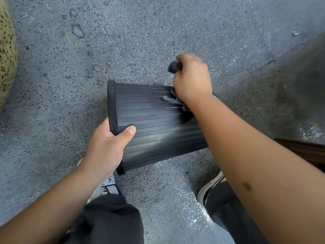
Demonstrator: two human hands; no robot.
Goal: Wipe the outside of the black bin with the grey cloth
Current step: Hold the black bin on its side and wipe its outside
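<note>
Right hand (192,78): clenched on the grey cloth (173,101), pressed down on the far end of the black bin (154,124), near its base. A dark wad of cloth poking out beyond the knuckles; a paler flap trailing from under the palm, flat against the ribbed wall.

Left hand (107,147): grasping the bin's rim (112,110) at the near corner, thumb lying over the outer wall, the other fingers hidden behind or inside the mouth.

Bin tipped on its side and held up off the speckled floor (52,85), not resting on it as far as can be told. Long axis running from left hand to right hand: mouth leftward, base rightward and largely covered by the right forearm. Ribs lying along that same axis.

From the cloth hand, then, the unwiped wall stretching leftward, toward the holding hand. Likely next stroke: along the ribs, right to left, stopping short of the thumb. Underside facing away and unseen, probably needing a turn of the bin by the left hand.
</note>
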